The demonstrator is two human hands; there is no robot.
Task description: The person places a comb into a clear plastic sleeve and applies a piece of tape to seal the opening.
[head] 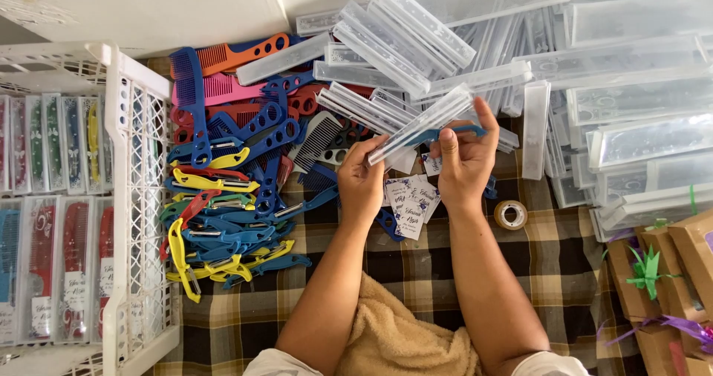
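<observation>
While heaped coloured plastic combs (223, 161) crowd our left, bare checked cloth (416, 265) lies below. Our left hand (362, 179) and right hand (464, 161) each pinch 1 long clear plastic case (420, 126).

Left: white crate (137, 198) of packed combs; beside it, heaped loose combs (223, 116) and peelers (215, 227); clear cases (631, 101) stacked top right; tape roll (510, 214) on checked cloth (416, 265); brown boxes (683, 272) with ribbons at right; beige towel (401, 339) below.

The combs (245, 116) are blue, pink, orange, red and grey; the peelers (215, 227) are yellow, blue and green. The cloth (416, 265) is brown-and-cream plaid, the crate (137, 198) white, the cases (423, 123) clear.
</observation>
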